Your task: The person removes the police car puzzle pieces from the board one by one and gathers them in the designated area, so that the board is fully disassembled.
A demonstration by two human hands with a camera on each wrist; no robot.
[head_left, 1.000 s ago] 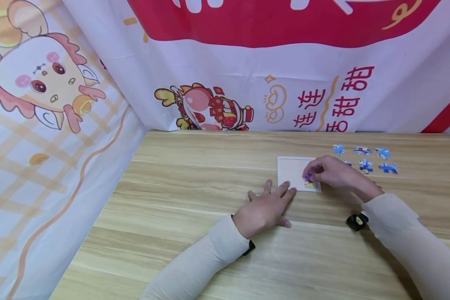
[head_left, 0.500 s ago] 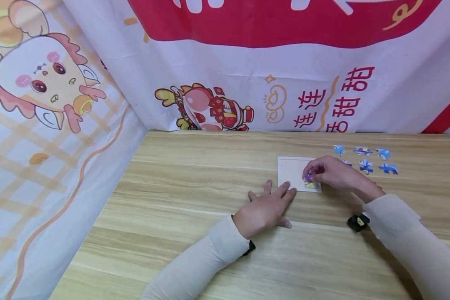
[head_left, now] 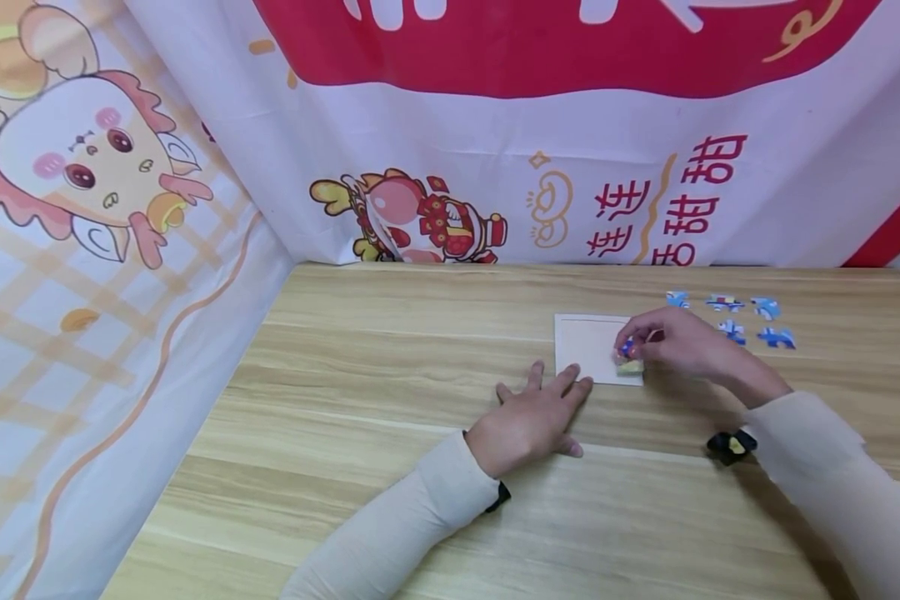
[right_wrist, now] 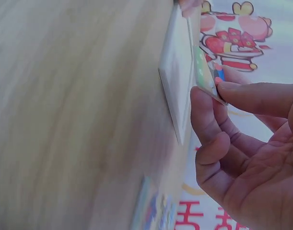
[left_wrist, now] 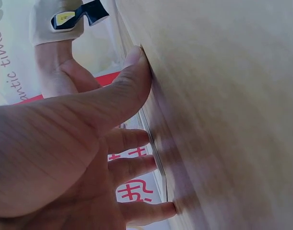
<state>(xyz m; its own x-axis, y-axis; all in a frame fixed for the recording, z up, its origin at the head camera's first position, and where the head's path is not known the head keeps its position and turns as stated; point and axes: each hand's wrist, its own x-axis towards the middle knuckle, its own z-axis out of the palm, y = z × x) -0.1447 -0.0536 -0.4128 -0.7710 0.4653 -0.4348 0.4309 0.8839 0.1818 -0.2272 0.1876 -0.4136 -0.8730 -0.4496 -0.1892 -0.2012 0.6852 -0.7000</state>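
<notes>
My right hand (head_left: 678, 342) pinches a puzzle piece (right_wrist: 207, 76) between thumb and fingers, over the near right corner of a white puzzle board (head_left: 588, 346). In the right wrist view the piece, green and yellow with blue and red parts, is tilted and raised from the board. Fingers spread, my left hand (head_left: 528, 417) lies on the table, with fingertips on the board's near left edge. The left wrist view shows the left thumb (left_wrist: 129, 81) resting on the wood, apart from the fingers.
Several blue puzzle pieces (head_left: 767, 307) lie in rows on the wooden table (head_left: 390, 350), right of and beyond the board. Some are partly hidden by the right hand. A printed cloth (head_left: 450, 125) hangs behind the table's far edge; another patterned cloth (head_left: 217, 275) hangs at the left.
My right hand has moved slightly right with the pinched piece, and more of the piece's yellow-green end now shows tilted up. The left hand has stayed in place.
</notes>
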